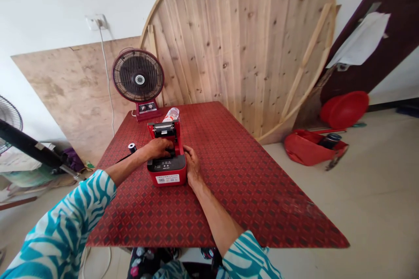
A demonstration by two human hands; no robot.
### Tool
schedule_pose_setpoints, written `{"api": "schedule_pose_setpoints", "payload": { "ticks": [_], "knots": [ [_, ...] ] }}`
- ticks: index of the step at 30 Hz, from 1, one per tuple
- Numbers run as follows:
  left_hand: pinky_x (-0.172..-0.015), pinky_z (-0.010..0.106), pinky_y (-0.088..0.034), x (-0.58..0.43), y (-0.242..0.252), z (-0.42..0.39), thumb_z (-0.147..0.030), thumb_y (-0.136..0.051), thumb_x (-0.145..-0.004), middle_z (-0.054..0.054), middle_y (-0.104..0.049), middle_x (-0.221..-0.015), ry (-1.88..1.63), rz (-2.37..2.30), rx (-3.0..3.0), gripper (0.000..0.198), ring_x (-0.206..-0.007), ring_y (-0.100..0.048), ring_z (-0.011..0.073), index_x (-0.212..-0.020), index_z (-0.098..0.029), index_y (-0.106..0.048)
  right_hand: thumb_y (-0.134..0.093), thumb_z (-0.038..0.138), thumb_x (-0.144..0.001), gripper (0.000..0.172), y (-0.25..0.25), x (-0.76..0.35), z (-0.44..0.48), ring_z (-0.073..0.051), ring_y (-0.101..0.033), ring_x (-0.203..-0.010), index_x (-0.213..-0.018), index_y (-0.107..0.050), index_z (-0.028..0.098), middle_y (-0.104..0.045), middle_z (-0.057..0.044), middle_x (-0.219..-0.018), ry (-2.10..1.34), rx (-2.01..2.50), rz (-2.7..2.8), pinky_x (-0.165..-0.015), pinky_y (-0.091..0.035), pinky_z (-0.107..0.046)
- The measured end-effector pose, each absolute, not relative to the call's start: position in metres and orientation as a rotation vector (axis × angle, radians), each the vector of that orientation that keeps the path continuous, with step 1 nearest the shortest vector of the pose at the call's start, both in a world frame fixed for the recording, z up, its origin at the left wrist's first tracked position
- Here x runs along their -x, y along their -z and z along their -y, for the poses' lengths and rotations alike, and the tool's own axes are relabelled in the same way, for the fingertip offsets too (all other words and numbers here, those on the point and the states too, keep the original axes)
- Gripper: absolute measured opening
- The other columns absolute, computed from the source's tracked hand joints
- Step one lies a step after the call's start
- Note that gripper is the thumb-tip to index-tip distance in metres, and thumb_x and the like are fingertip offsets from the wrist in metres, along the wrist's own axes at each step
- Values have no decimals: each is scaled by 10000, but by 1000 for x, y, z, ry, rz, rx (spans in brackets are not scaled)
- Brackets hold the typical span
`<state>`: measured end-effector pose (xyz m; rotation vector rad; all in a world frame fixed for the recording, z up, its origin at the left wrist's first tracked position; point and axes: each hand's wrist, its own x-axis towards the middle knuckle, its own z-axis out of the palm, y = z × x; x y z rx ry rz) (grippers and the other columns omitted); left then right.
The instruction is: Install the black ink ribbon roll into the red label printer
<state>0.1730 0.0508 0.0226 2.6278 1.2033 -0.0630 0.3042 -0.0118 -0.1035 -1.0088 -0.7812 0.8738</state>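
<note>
On the red-patterned table (242, 192), nearer to its left edge than to its right one and around midway between the near and the far edge, stands the red printer (166, 177), with its lid (164, 129) raised upright at the back. The left hand (160, 146) comes from the left edge of the table; its forearm runs slantwise across this edge, the back of the hand is turned up, and the fingers go down into the opened printer. The fingertips are hidden there, so I cannot tell if they grip something. The right hand (194, 165) comes over the near edge, its forearm leaning toward the left and forward. This hand is open, its fingers slightly bent and laid along the right side of the printer, without closing around it. Both forearms are bare below the blue-and-white sleeves (73, 216). Just behind the lid, toward the far edge, lies a clear plastic bottle (172, 113). At the far left corner stands a dark red fan (139, 76), and near the left edge, beside the left forearm, is a small roll (132, 147) with a white end.
</note>
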Motion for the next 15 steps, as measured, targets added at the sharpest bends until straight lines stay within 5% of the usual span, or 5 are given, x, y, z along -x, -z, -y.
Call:
{"api": "schedule_pose_setpoints", "payload": {
  "ticks": [4,11,15],
  "knots": [
    [-731,241,-457,-171,-26,-53,-205,-672,-702,14,-739,-933,119,-1097,-2590,236,-880,-664,208,-933,-215,-717,-538,393,-742,348,101,-305,13,-223,-591,-1032,-1008,-681,220,-692,-43,-1054,-904,1002,779,-917,-445,-371],
    [-874,269,-471,-131,-47,0,-442,-556,-850,38,-709,-1132,-302,-1116,-2441,391,-1021,-655,216,-1145,-210,-666,-538,369,-740,317,99,-304,13,-229,-608,-979,-977,-683,216,-710,-38,-994,-913,986,769,-877,-466,-375],
    [-845,258,-484,-126,-38,19,-366,-585,-839,26,-726,-1064,-393,-1079,-2495,298,-948,-671,188,-1075,-217,-688,-538,364,-742,317,100,-303,12,-224,-600,-986,-986,-679,220,-710,-31,-993,-914,982,779,-879,-462,-366]
  ]
}}
